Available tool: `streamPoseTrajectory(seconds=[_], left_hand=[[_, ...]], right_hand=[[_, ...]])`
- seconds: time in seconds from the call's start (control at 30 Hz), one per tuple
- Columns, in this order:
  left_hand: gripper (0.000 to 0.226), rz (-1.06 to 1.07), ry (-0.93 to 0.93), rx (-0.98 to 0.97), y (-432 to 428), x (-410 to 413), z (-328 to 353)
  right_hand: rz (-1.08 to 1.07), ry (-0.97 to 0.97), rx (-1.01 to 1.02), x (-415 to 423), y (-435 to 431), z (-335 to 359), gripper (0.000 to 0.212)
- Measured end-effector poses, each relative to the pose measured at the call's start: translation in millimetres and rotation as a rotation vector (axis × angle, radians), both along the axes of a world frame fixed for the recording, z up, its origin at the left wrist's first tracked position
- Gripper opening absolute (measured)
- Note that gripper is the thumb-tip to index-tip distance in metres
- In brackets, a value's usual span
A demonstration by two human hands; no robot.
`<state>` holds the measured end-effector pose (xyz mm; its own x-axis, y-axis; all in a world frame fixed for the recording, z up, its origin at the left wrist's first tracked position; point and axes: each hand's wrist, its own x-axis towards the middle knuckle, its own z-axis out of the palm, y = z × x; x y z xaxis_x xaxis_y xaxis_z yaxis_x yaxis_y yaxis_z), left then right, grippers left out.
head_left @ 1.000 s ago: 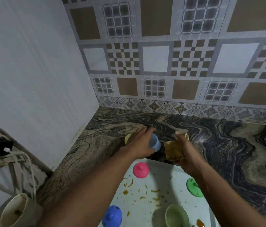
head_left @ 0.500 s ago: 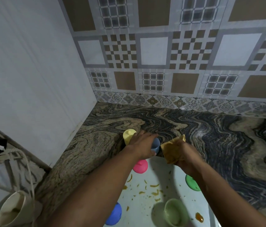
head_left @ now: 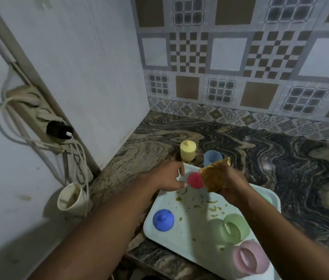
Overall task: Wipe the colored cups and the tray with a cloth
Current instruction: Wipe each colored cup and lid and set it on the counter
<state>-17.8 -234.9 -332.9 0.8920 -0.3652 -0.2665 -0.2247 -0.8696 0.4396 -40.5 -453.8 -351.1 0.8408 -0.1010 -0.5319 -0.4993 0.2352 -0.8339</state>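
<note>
Head view, entries from left to right.

1. Wall power strip (head_left: 32, 110) with trailing cords. A beige cup (head_left: 70, 197) sits among them lower down. Neither belongs to the job.
2. Blue cup (head_left: 163, 220), mouth down, at the near left of the tray (head_left: 179, 237).
3. Yellow cup (head_left: 188, 150), mouth down, off the tray on the marbled surface (head_left: 281, 158), just past the tray's far edge.
4. My left hand (head_left: 168, 178), fingers parted and holding nothing, reaching at the red cup (head_left: 195, 179), which stands mouth down at the tray's far end. Blur hides whether my fingertips touch it.
5. Pale blue cup (head_left: 212, 157), on the surface beside the yellow one, its lower part behind the cloth.
6. Cloth (head_left: 214, 174), ochre and stained, bunched in my right hand (head_left: 232, 186), which grips it tight just right of the red cup.
7. Food scraps (head_left: 213, 207), scattered over the tray's middle.
8. Green cup (head_left: 233, 229), open mouth toward me. Pink cup (head_left: 249, 259), apparently on its side, at the near right.

Risks: a shallow pinch on the small, smooth red cup could tip it into the scraps. The soiled cloth may smear rather than clean. The pink cup could roll off the tray if the tray is jogged.

Unclear: my right arm covers the tray's right side, where only a green sliver shows. The frame cuts off the tray's near corner.
</note>
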Motion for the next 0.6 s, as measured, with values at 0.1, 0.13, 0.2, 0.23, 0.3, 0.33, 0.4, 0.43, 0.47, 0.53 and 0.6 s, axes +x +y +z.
streamPoseTrajectory(seconds=[0.1,0.13,0.2,0.23,0.3,0.33,0.4,0.43,0.47,0.53,0.6], left_hand=[[0.035,0.020,0.106,0.055,17.6,-26.2,-6.5],[0.037,0.020,0.113,0.083,21.6,-34.4,-7.8],[0.040,0.008,0.117,0.144,29.8,-49.0,-12.3],[0.040,-0.002,0.125,0.172,33.7,-55.5,-16.4],[0.039,-0.024,0.122,0.225,37.2,-65.0,-22.4],[0.036,-0.023,0.111,0.245,38.9,-69.1,-25.3],[0.032,-0.004,0.086,0.266,40.4,-74.8,-30.7],[0.030,0.006,0.074,0.276,40.8,-77.7,-32.6],[0.029,0.009,0.059,0.289,40.5,-80.2,-33.5],[0.029,0.011,0.028,0.310,40.5,-82.5,-37.6],[0.027,0.008,0.014,0.314,40.2,-84.4,-41.5]], right_hand=[[0.021,-0.041,-0.025,-7.6,18.0,-6.8,0.057],[0.043,-0.049,-0.029,-12.1,23.8,-5.2,0.058],[0.107,-0.036,-0.043,-20.7,32.9,-6.9,0.051],[0.122,-0.035,-0.046,-24.6,37.2,-9.7,0.051],[0.156,-0.033,-0.059,-30.7,43.3,-13.0,0.054],[0.167,-0.028,-0.059,-33.9,46.5,-12.9,0.052],[0.180,-0.028,-0.082,-39.1,51.9,-15.7,0.051],[0.184,-0.024,-0.086,-41.9,54.4,-16.4,0.052],[0.192,-0.022,-0.090,-44.3,56.0,-17.5,0.051],[0.197,-0.021,-0.100,-49.2,58.7,-21.6,0.049],[0.192,-0.003,-0.099,-52.9,59.6,-25.6,0.048]])
